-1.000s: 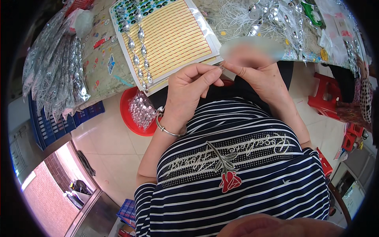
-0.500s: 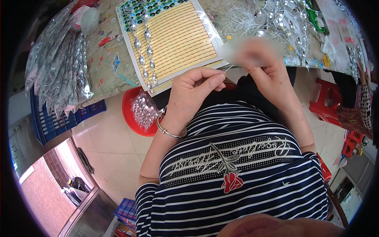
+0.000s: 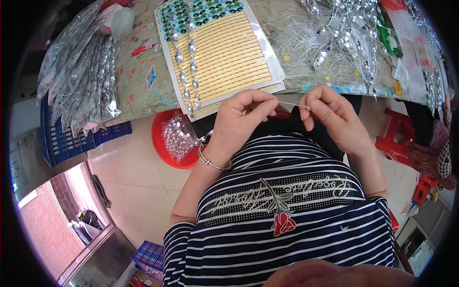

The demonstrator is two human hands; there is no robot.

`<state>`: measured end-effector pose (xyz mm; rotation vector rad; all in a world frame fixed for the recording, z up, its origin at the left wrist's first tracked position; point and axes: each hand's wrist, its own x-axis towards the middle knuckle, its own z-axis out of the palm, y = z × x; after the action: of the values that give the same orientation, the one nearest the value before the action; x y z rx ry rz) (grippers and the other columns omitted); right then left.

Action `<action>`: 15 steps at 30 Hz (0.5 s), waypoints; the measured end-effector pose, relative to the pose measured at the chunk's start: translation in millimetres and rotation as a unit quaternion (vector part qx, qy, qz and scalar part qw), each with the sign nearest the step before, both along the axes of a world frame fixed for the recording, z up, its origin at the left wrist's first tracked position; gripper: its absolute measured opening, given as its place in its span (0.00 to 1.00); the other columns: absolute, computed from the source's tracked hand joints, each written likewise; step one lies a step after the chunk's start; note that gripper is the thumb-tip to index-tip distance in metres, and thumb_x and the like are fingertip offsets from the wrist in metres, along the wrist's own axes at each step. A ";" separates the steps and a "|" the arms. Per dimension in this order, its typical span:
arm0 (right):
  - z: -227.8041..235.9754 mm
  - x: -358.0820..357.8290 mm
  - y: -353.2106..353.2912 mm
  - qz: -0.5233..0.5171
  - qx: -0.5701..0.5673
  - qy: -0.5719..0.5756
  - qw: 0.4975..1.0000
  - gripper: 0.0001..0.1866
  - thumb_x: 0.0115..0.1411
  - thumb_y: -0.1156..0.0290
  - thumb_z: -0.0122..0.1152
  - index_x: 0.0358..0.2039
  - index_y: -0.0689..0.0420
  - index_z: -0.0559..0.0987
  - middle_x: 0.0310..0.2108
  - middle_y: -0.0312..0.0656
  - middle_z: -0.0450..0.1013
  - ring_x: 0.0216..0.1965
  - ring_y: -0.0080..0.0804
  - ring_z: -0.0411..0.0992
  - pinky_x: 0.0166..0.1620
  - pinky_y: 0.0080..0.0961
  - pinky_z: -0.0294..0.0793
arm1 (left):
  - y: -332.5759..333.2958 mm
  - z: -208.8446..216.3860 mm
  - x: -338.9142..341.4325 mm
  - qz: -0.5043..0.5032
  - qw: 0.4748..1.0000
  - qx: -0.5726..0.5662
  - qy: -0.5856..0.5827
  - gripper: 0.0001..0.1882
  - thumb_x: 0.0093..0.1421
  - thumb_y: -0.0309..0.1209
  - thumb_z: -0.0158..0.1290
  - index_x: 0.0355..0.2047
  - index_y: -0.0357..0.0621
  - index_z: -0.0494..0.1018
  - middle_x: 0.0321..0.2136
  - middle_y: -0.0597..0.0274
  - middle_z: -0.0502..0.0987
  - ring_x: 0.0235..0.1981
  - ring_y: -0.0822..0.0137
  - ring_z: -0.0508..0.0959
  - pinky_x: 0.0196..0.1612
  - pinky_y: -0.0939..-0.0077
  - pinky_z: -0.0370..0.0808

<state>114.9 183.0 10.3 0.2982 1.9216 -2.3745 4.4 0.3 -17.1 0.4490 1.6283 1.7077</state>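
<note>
A thin white string (image 3: 290,103) runs between my two hands, just off the table's front edge. My left hand (image 3: 243,114) pinches one end between thumb and forefinger. Opposite it, my right hand (image 3: 334,114) is closed on the other end, the fingertips pressed together near the thumb. Just beyond my left hand lies a stack of printed sheets (image 3: 234,52), yellow with red wavy lines and green ovals along the far side. Two strands of silver faceted beads (image 3: 183,76) stretch across the sheets' left part.
Silver strands in clear wrapping (image 3: 79,79) are heaped at the table's left. Bead strands with loose white threads (image 3: 299,45) and a green object (image 3: 388,36) lie on the right. Below the edge, a red basin (image 3: 165,155) holds a bag of silver beads (image 3: 177,136). A red stool (image 3: 394,131) stands right.
My right hand has come down toward me from a blurred, raised position over the table edge. The string now shows stretched between both hands. My left hand keeps its pinch.
</note>
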 end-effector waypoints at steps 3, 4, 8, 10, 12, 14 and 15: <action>12.4 -7.2 -3.8 -0.062 -0.074 0.027 0.995 0.08 0.66 0.67 0.45 0.33 0.58 0.68 0.31 0.36 0.68 0.27 0.18 0.63 0.35 0.15 0.64 | 2.1 0.8 0.8 0.014 0.999 0.022 -0.019 0.07 0.57 0.24 0.54 0.36 0.36 0.75 0.27 0.64 0.77 0.27 0.78 0.74 0.29 0.88 0.68; 12.0 -9.4 -2.6 -0.057 -0.083 0.052 0.994 0.09 0.66 0.66 0.45 0.34 0.58 0.68 0.35 0.39 0.70 0.27 0.18 0.64 0.35 0.15 0.65 | 1.9 2.1 0.9 0.026 0.999 0.027 -0.021 0.06 0.57 0.24 0.54 0.35 0.36 0.75 0.27 0.63 0.77 0.27 0.78 0.74 0.28 0.88 0.68; 18.7 -16.0 -14.5 -0.098 -0.060 0.064 0.991 0.08 0.66 0.69 0.44 0.35 0.59 0.71 0.32 0.37 0.73 0.29 0.17 0.68 0.37 0.15 0.70 | 2.3 3.8 3.5 0.040 0.998 0.034 -0.016 0.06 0.57 0.24 0.55 0.35 0.37 0.76 0.28 0.63 0.78 0.29 0.78 0.75 0.28 0.89 0.67; 17.7 -18.2 -15.8 -0.075 0.024 0.061 0.995 0.08 0.66 0.70 0.43 0.35 0.59 0.70 0.38 0.40 0.72 0.31 0.17 0.68 0.39 0.16 0.69 | 1.6 3.6 5.2 0.039 0.999 0.022 0.001 0.06 0.57 0.24 0.54 0.36 0.37 0.76 0.29 0.64 0.78 0.29 0.78 0.76 0.28 0.89 0.67; 14.6 -20.3 -16.3 -0.037 0.140 0.073 0.987 0.04 0.65 0.76 0.44 0.35 0.61 0.68 0.44 0.44 0.72 0.36 0.21 0.70 0.42 0.19 0.70 | 1.9 5.7 4.9 0.037 0.999 0.025 0.009 0.07 0.57 0.24 0.54 0.36 0.37 0.76 0.29 0.63 0.78 0.30 0.78 0.76 0.28 0.89 0.68; 7.9 -21.3 -16.5 -0.031 0.254 0.133 0.958 0.02 0.63 0.77 0.45 0.34 0.61 0.68 0.43 0.45 0.71 0.37 0.25 0.70 0.42 0.20 0.70 | 3.8 10.6 4.3 0.038 0.999 0.025 0.007 0.07 0.58 0.25 0.54 0.37 0.36 0.76 0.28 0.63 0.78 0.27 0.79 0.74 0.28 0.89 0.67; 4.1 -23.2 -16.6 -0.020 0.360 0.194 0.912 0.01 0.62 0.79 0.46 0.34 0.61 0.68 0.43 0.46 0.71 0.38 0.28 0.71 0.42 0.22 0.70 | 3.4 10.2 3.6 0.037 0.999 0.026 0.007 0.07 0.58 0.25 0.54 0.37 0.36 0.76 0.28 0.63 0.78 0.27 0.79 0.74 0.28 0.89 0.67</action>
<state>91.7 166.5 14.5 -0.1253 2.9507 -1.7247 8.0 3.6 -6.9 0.4314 1.6327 1.8081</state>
